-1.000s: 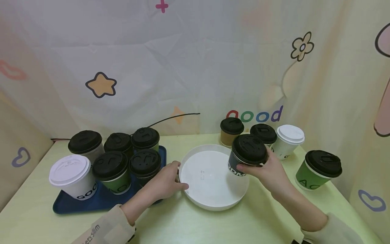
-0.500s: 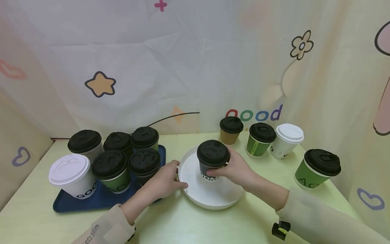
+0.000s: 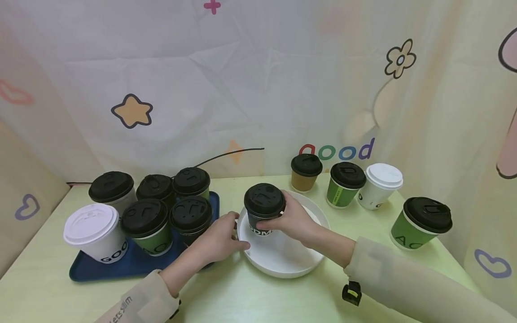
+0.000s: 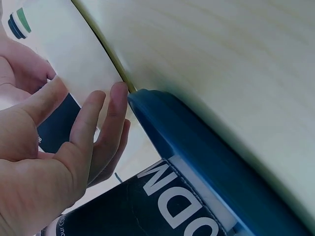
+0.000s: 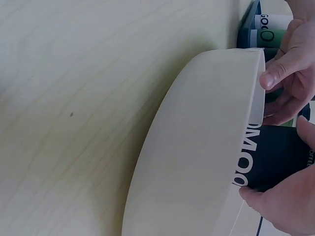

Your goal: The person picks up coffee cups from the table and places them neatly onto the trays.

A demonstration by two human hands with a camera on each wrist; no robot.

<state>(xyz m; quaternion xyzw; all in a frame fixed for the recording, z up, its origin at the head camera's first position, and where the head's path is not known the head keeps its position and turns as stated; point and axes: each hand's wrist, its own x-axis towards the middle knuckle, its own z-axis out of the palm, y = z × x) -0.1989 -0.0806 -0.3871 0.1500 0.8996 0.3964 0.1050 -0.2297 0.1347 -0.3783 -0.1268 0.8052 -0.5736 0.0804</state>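
In the head view my right hand (image 3: 296,220) grips a black lidded paper coffee cup (image 3: 264,202), upright over the left part of a round white tray (image 3: 282,269). The right wrist view shows thumb and fingers around the cup (image 5: 275,155); its base is hidden by the tray wall (image 5: 192,128), so I cannot tell whether it touches the floor. My left hand (image 3: 220,237) holds the tray's left rim, thumb over the edge, fingers along the outer wall (image 4: 88,54). Just left of that hand, another black cup (image 3: 191,215) stands on a blue tray (image 3: 133,269).
Several lidded cups fill the blue tray, among them a white-lidded cup (image 3: 94,233) and a green cup (image 3: 147,224). Right of the round tray stand a brown cup (image 3: 305,172), a green cup (image 3: 345,186), a white cup (image 3: 379,186) and a larger green cup (image 3: 420,224).
My right hand has carried the black cup leftward from the round tray's right edge to its left part. The left hand stays at the rim.
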